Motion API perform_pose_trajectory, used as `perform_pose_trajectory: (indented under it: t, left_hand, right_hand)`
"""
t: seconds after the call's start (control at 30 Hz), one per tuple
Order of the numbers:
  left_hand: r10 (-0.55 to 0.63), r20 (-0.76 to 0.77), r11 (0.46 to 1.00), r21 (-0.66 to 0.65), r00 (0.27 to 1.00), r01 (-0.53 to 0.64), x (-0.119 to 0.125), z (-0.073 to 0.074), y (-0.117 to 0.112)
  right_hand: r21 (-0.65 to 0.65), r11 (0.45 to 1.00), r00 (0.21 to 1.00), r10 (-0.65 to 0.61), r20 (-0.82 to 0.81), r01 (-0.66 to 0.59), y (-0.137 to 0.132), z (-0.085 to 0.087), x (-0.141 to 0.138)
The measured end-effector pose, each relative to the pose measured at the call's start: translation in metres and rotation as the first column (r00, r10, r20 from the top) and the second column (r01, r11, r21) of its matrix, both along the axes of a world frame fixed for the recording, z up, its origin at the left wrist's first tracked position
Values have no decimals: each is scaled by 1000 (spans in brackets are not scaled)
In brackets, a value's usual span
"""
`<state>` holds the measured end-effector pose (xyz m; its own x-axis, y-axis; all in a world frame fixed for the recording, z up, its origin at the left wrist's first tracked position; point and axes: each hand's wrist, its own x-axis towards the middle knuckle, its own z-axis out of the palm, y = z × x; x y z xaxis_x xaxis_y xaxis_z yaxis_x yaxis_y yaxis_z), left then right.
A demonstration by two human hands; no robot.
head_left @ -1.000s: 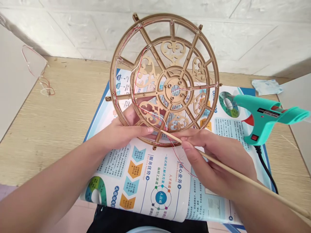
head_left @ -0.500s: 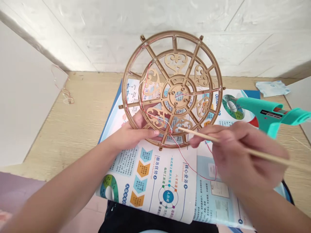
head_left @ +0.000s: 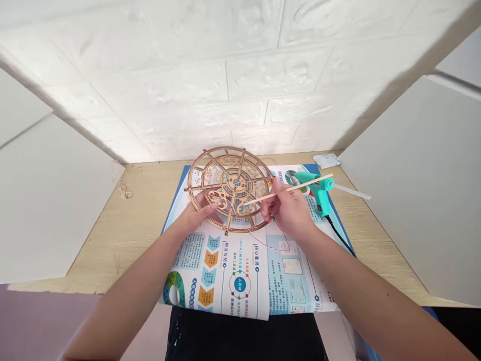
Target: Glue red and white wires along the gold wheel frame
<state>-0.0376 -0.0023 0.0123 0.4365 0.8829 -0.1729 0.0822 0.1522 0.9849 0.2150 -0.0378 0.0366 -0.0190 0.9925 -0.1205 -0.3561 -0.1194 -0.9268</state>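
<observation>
A round laser-cut wooden wheel frame [head_left: 229, 189] with spokes and scrolled heart fretwork stands tilted above an open brochure [head_left: 221, 281], with thin red wire threaded through it. My left hand [head_left: 199, 211] grips its lower rim, with the fingers partly hidden behind it. My right hand [head_left: 287, 211] pinches a thin wooden stick [head_left: 300, 186], whose tip lies over the wheel's lower spokes. A loose loop of red wire [head_left: 268, 241] hangs below the frame. A turquoise hot glue gun [head_left: 318, 188] lies just beyond my right hand.
The brochure lies on a pale wooden desk [head_left: 150, 225] backed by a white brick-textured wall [head_left: 225, 85], with white side panels [head_left: 45, 190] on both sides. A wire coil [head_left: 125, 191], a paper packet [head_left: 326, 160] and the gun's black cable [head_left: 340, 235] are nearby.
The view has pulled back, so everything looks smaller. My right hand has come back toward the wheel, and the stick now slants up to the right. The left hand still grips the rim.
</observation>
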Motion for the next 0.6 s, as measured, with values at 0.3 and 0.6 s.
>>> perform_pose_trajectory:
  t: [0.3,0.6]
  left_hand:
    - [267,-480,964,151,836,-221,-20,54,-10]
    - [424,-712,899,404,559,-167,-12,94,-46]
  right_hand:
    - [79,989,992,124,-7,-123,-4,2,2]
    - [87,977,981,195,-6,-194,-4,1,4]
